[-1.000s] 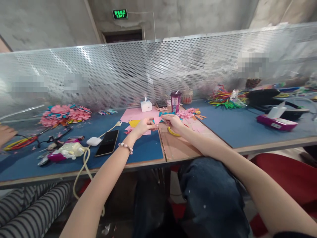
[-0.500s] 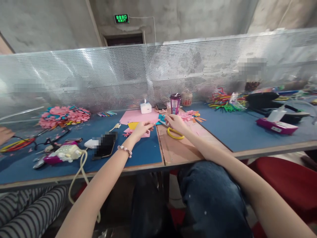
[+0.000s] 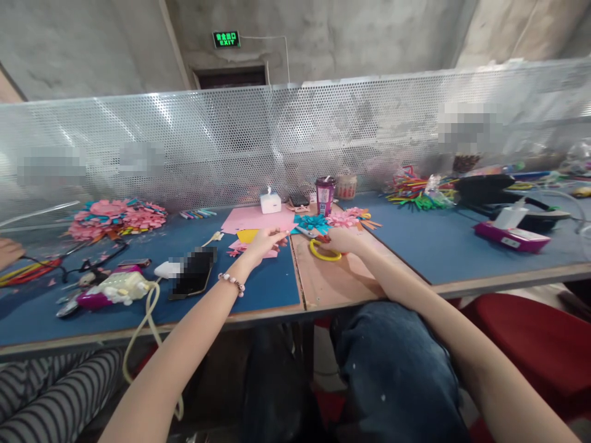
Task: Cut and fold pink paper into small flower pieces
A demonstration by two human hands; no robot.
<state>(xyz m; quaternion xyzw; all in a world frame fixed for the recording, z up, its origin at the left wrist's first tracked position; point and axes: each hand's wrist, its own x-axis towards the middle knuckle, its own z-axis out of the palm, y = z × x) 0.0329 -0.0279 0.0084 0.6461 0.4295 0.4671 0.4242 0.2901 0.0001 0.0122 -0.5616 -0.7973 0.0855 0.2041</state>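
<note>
My left hand (image 3: pixel 265 241) pinches a small piece of pink paper (image 3: pixel 280 232) just above the blue mat. A little to the right, my right hand (image 3: pixel 345 240) rests on the bare wooden strip. Its fingers are curled at the yellow loop handle of a pair of scissors (image 3: pixel 322 251), whose blades point left towards the other hand. Just behind the hands lie a teal paper flower (image 3: pixel 316 221) and a pink paper flower (image 3: pixel 344 218). A pink sheet (image 3: pixel 256 216) and a yellow paper piece (image 3: pixel 247 235) lie beside my left hand.
A purple cup (image 3: pixel 325 195) and a white box (image 3: pixel 270 202) stand at the back by the perforated metal screen (image 3: pixel 194 147). A phone (image 3: pixel 194 280) and a glue gun (image 3: pixel 115 288) lie to the left, coloured strips (image 3: pixel 415 184) to the right. Another person's hand (image 3: pixel 9 251) shows at far left.
My right hand has come down and back from the teal flower to the scissors' yellow handle. My left hand has stayed put with the pink piece. The view has shifted slightly.
</note>
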